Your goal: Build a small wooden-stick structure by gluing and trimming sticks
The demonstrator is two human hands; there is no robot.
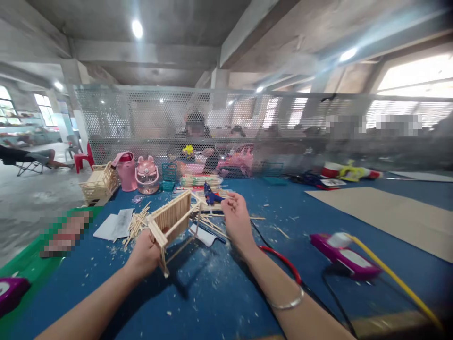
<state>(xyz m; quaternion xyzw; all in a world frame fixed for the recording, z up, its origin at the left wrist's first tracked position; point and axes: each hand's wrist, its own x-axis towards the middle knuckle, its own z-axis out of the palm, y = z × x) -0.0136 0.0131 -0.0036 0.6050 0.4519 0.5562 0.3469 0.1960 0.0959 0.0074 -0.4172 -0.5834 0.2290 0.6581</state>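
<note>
My left hand (144,252) is closed around one end of a small frame built of thin wooden sticks (177,215). The frame is tilted above the table, with a slatted panel and thin legs showing. My right hand (237,217) is raised to its right with the fingers curled together; what they hold, if anything, is hidden. A blue glue gun (213,197) shows right beside those fingers, and I cannot tell whether they touch it. Loose sticks (138,222) lie behind my left hand, near a folded white paper (113,225). A white cloth or paper (203,235) lies beneath the frame.
A finished-looking stick model (101,183), a pink tumbler (126,172) and a pink bottle (147,175) stand at back left. Bundled sticks (200,180) lie behind. Right are a purple power strip (345,257), yellow cable (392,278) and cardboard (389,217). People sit beyond a mesh screen (148,106).
</note>
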